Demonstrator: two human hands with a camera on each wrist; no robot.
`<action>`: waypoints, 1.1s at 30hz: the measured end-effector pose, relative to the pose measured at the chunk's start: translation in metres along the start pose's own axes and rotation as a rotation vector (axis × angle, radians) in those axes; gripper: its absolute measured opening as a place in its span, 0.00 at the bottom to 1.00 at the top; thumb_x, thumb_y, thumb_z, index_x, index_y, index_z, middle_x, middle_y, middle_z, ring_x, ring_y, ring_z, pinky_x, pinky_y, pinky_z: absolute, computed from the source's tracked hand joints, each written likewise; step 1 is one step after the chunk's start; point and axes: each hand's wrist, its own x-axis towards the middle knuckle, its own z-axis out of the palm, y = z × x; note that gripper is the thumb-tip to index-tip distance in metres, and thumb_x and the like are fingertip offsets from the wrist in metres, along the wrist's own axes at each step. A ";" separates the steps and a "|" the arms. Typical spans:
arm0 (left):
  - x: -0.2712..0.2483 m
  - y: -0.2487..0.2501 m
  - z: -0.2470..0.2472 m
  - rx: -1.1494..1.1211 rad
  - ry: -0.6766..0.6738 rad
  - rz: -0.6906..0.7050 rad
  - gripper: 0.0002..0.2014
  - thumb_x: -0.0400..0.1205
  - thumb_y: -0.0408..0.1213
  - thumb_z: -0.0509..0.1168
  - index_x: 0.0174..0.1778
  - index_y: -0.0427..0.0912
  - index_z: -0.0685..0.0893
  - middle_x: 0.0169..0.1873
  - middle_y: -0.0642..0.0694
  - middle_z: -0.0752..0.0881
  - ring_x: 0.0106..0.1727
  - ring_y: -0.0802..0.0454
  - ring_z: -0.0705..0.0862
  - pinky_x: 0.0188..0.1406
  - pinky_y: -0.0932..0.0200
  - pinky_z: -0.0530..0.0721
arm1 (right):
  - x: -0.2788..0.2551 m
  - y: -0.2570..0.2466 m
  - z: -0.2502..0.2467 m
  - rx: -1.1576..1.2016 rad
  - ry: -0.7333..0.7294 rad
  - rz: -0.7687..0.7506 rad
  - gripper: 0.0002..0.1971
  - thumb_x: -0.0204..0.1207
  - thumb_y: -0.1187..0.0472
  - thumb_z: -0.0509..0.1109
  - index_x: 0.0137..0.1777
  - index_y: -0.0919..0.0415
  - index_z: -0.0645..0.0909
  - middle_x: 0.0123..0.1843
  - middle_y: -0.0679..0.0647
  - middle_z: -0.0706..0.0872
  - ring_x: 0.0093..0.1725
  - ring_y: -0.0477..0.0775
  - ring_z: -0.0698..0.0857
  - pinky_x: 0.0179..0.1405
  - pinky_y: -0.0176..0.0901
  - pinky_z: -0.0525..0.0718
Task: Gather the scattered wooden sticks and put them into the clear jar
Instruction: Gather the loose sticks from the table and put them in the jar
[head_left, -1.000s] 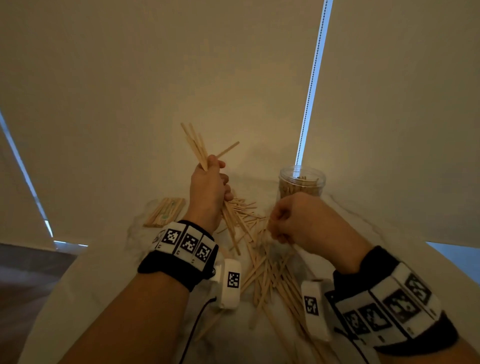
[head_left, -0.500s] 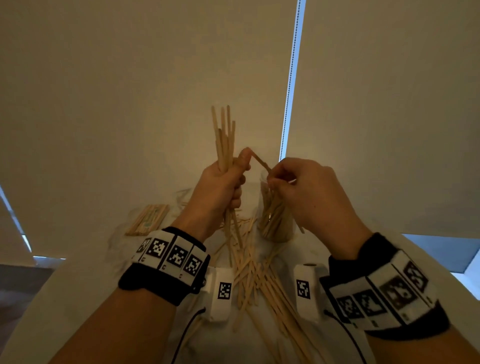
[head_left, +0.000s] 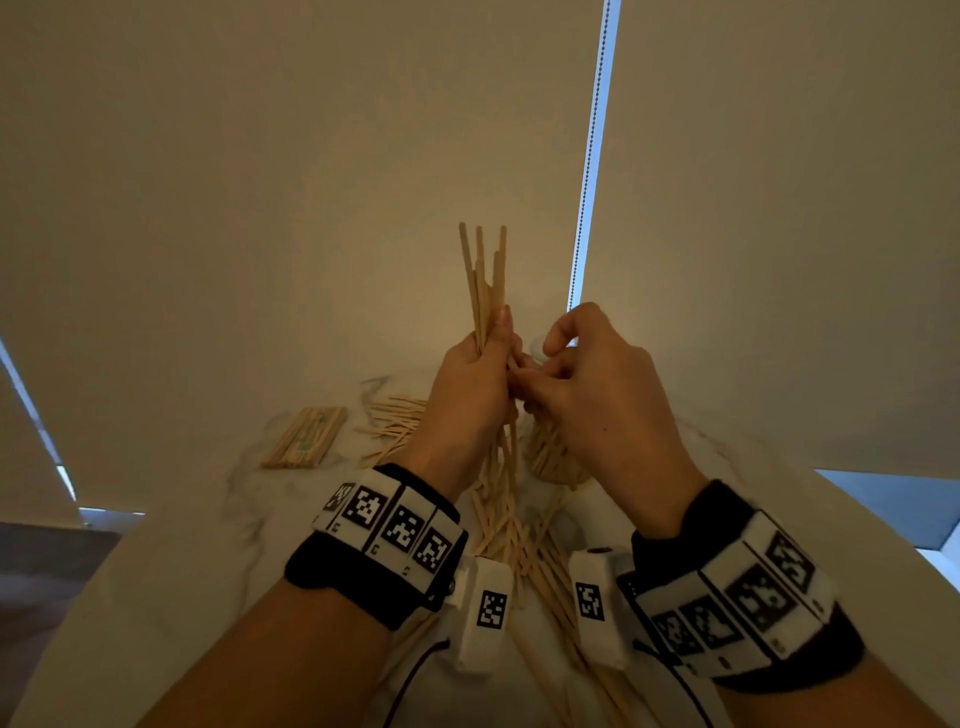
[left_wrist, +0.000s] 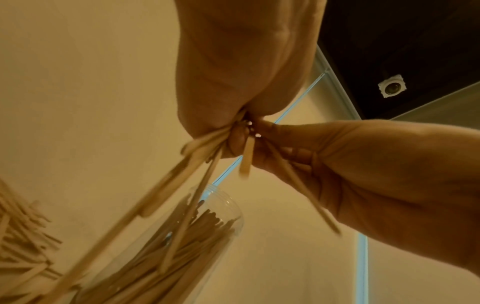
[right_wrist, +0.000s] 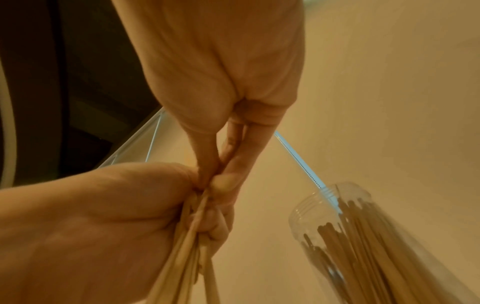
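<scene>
My left hand (head_left: 488, 358) grips a bundle of wooden sticks (head_left: 483, 280) upright above the table. My right hand (head_left: 530, 371) is pressed against it and pinches a thin stick (left_wrist: 298, 183) at the bundle's side. In the right wrist view the right fingertips (right_wrist: 221, 182) meet the left hand (right_wrist: 91, 216) where the bundle (right_wrist: 187, 246) leaves the fist. The clear jar (head_left: 550, 457) stands just behind and below both hands, mostly hidden. It is open and holds several sticks (right_wrist: 363, 242). More loose sticks (head_left: 498, 525) lie scattered on the white table (head_left: 156, 597).
A flat packet of sticks (head_left: 306, 436) lies at the far left of the table. Another patch of loose sticks (head_left: 395, 421) lies left of my left hand. Pale roller blinds (head_left: 311, 182) hang right behind the table, with a bead chain (head_left: 589, 156) above the jar.
My right hand rose from the pile with a stick and closed in against my left hand. The left hand turned its bundle from tilted to upright.
</scene>
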 end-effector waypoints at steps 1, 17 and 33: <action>0.001 -0.001 0.001 -0.029 0.034 0.006 0.23 0.89 0.58 0.54 0.39 0.43 0.78 0.28 0.48 0.80 0.27 0.53 0.78 0.31 0.55 0.79 | -0.001 -0.003 -0.003 0.046 -0.033 0.032 0.15 0.73 0.51 0.79 0.47 0.51 0.74 0.34 0.53 0.90 0.30 0.46 0.89 0.34 0.42 0.89; 0.017 0.011 -0.019 -0.505 0.408 0.030 0.21 0.87 0.60 0.57 0.39 0.46 0.68 0.21 0.54 0.64 0.20 0.58 0.58 0.16 0.64 0.56 | -0.012 -0.002 0.011 -0.342 -0.646 0.080 0.18 0.77 0.51 0.75 0.62 0.55 0.76 0.53 0.52 0.88 0.49 0.52 0.88 0.53 0.54 0.88; 0.010 0.013 -0.002 -0.431 0.041 -0.014 0.19 0.89 0.56 0.55 0.37 0.47 0.68 0.24 0.52 0.65 0.22 0.57 0.60 0.17 0.64 0.64 | -0.004 -0.005 0.005 0.045 -0.550 0.189 0.04 0.79 0.66 0.70 0.44 0.64 0.85 0.41 0.56 0.93 0.41 0.52 0.94 0.52 0.55 0.91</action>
